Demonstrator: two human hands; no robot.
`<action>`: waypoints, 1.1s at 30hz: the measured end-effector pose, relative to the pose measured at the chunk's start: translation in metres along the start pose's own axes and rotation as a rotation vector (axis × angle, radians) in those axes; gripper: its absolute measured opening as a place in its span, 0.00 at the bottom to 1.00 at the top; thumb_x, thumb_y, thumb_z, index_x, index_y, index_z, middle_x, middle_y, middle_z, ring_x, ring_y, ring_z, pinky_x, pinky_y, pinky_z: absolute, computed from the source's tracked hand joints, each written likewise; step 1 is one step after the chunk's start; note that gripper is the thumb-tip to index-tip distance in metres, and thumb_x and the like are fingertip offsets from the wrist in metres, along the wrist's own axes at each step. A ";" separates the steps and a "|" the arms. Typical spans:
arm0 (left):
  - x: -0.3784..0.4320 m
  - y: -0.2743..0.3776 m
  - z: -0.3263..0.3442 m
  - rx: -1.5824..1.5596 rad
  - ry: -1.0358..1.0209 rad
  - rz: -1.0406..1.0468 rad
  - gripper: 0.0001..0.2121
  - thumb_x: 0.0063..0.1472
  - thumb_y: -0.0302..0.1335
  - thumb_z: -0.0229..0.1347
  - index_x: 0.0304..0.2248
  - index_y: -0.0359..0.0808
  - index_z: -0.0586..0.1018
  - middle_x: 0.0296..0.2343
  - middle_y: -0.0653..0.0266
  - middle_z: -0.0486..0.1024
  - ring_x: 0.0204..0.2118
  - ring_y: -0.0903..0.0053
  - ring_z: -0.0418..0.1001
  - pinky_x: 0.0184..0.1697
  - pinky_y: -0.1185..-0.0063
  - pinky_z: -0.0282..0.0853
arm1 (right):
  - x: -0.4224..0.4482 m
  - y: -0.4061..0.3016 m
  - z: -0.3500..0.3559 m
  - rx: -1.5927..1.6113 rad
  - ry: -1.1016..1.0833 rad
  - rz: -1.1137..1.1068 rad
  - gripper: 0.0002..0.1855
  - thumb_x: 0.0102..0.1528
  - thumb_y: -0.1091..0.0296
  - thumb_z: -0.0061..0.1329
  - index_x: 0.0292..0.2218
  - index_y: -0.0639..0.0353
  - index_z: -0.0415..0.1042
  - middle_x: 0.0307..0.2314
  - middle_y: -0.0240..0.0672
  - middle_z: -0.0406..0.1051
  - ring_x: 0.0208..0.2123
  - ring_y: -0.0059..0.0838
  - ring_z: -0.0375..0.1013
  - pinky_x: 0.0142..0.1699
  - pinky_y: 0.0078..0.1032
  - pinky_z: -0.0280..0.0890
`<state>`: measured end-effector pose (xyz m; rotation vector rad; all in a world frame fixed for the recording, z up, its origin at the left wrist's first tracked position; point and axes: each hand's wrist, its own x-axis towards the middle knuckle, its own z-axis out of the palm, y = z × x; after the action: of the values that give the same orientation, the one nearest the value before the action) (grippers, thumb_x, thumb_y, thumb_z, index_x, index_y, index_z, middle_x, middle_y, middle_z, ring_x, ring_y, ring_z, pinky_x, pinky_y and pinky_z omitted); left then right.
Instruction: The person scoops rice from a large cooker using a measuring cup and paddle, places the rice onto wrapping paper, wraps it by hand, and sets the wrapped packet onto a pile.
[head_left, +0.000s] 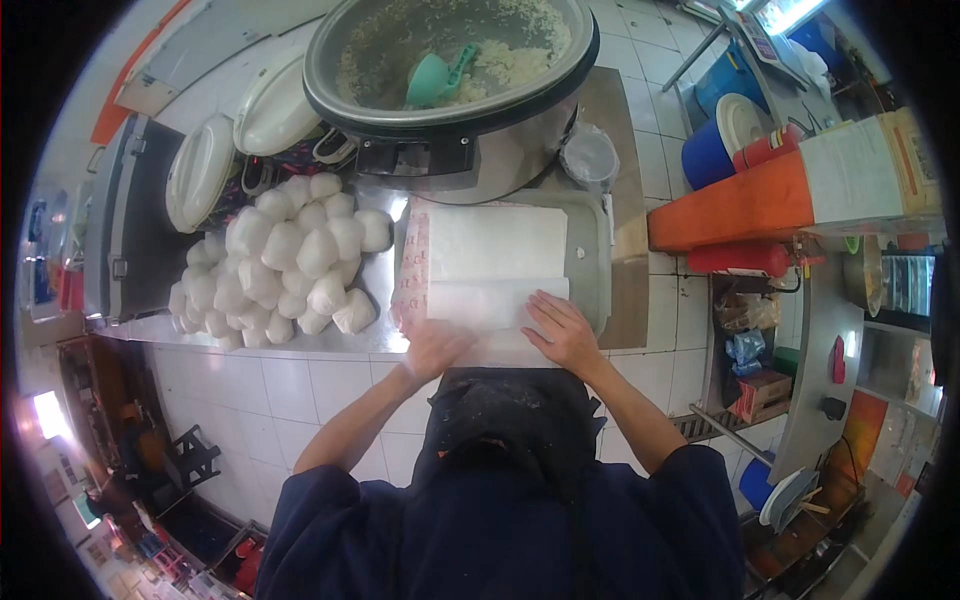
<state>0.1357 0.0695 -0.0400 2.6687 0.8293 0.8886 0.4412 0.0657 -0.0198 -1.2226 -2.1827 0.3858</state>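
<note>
My left hand lies at the near left edge of a stack of white sheets, its fingers blurred. My right hand rests on the near right part of the stack, fingers spread over a folded-back sheet. Beneath is a tray with red-printed paper at its left side. To the left stands a heap of round white wrapped bundles. Behind the tray, a large cooker holds cooked rice and a green scoop. Whether either hand pinches a sheet is unclear.
Two white-lidded containers and a dark case stand at the left. A clear plastic container sits right of the cooker. Beyond the table's right edge are an orange-and-white block and red fire extinguishers.
</note>
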 end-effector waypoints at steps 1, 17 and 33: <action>0.000 0.007 0.000 0.002 0.001 -0.003 0.19 0.51 0.26 0.62 0.45 0.40 0.79 0.39 0.65 0.78 0.33 0.70 0.76 0.34 0.72 0.72 | 0.005 -0.002 -0.001 0.002 -0.001 -0.002 0.20 0.51 0.66 0.62 0.44 0.64 0.77 0.47 0.40 0.75 0.54 0.42 0.71 0.54 0.36 0.68; 0.026 0.037 0.037 0.144 0.115 -0.310 0.16 0.47 0.25 0.61 0.39 0.44 0.82 0.22 0.71 0.70 0.22 0.77 0.71 0.24 0.77 0.67 | 0.031 0.003 0.018 -0.065 -0.196 -0.165 0.18 0.51 0.66 0.60 0.43 0.62 0.76 0.47 0.34 0.74 0.54 0.34 0.70 0.54 0.33 0.67; 0.024 0.037 0.036 0.196 0.087 -0.212 0.21 0.46 0.26 0.61 0.43 0.47 0.83 0.22 0.74 0.68 0.23 0.78 0.66 0.24 0.77 0.62 | 0.073 0.031 0.016 0.089 -0.114 0.084 0.12 0.52 0.74 0.54 0.40 0.61 0.77 0.41 0.38 0.77 0.47 0.41 0.74 0.51 0.36 0.68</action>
<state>0.1898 0.0520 -0.0440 2.6508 1.2532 0.9184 0.4226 0.1445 -0.0219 -1.2739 -2.1886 0.5951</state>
